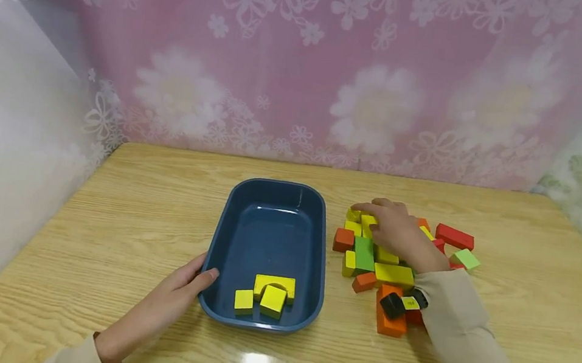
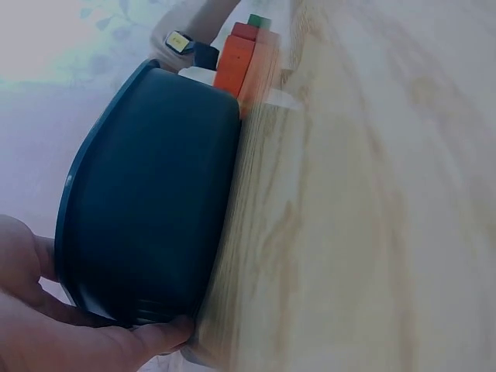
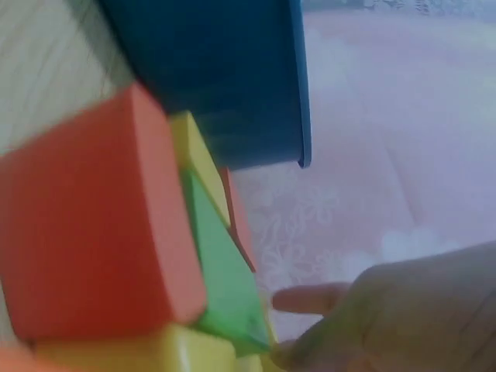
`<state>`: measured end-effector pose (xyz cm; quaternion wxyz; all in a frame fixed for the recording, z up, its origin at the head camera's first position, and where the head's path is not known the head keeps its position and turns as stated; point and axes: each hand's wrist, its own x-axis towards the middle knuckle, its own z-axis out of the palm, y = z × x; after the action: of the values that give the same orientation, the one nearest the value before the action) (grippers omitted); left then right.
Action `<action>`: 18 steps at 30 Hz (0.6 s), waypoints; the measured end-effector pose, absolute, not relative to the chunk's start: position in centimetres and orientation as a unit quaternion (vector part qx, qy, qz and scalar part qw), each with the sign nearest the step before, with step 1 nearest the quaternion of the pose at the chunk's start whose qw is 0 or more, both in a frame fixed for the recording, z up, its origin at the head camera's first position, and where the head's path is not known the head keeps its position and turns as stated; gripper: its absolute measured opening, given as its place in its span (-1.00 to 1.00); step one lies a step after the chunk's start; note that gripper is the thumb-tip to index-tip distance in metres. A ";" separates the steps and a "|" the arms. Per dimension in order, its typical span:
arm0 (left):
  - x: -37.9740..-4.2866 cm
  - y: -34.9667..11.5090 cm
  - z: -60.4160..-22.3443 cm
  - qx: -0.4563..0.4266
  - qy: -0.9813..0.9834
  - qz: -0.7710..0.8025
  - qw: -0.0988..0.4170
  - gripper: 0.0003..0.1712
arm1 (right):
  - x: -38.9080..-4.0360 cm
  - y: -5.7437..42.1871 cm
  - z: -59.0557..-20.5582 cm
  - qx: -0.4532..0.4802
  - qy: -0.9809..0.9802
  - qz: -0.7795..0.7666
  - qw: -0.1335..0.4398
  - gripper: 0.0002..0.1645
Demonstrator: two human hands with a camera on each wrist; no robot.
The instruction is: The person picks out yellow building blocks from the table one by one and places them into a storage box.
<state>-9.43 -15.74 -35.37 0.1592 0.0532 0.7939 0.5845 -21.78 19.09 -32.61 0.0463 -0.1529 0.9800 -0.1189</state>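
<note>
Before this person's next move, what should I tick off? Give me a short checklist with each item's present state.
1. Blue tray upright on the table: ok.
2. Left hand steadying the tray: ok, thumb over the rim at its left side.
3. Space in the tray: ok, three yellow blocks sit at the near end; the far end is bare.
4. Right hand at the block pile: ok, its fingers are by a yellow block at the far left.
5. Secure grip on that block: cannot tell.
6. Pile separated by colour: not ok, yellow, green, orange and red lie mixed.
</note>
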 end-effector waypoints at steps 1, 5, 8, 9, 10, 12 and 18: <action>-9.5 -15.7 -35.4 0.053 0.794 0.584 0.160 -0.37 | -21.8 19.1 -32.7 -0.152 0.980 -0.114 0.051 -0.36; -9.5 -15.8 -35.3 0.058 0.793 0.584 0.163 -0.37 | -21.6 19.0 -32.6 -0.145 0.981 -0.115 0.051 -0.38; -9.5 -15.9 -35.2 0.066 0.793 0.583 0.162 -0.37 | -21.4 18.9 -32.4 -0.125 0.985 -0.113 0.047 -0.48; -9.5 -15.9 -35.2 0.069 0.793 0.583 0.162 -0.37 | -21.4 18.9 -32.3 -0.118 0.986 -0.111 0.047 -0.52; -9.5 -15.9 -35.2 0.070 0.793 0.584 0.162 -0.38 | -21.3 18.9 -32.2 -0.111 0.986 -0.112 0.048 -0.56; -9.5 -15.9 -35.2 0.070 0.792 0.585 0.163 -0.38 | -21.2 19.0 -32.1 -0.103 0.987 -0.111 0.049 -0.61; -9.4 -15.8 -35.3 0.059 0.789 0.589 0.166 -0.37 | -21.1 19.3 -32.1 -0.076 0.990 -0.107 0.053 -0.60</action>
<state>-9.40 -15.82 -35.29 0.1660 0.0594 0.7887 0.5890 -21.10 19.28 -32.09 0.0528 -0.0760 0.9900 -0.1069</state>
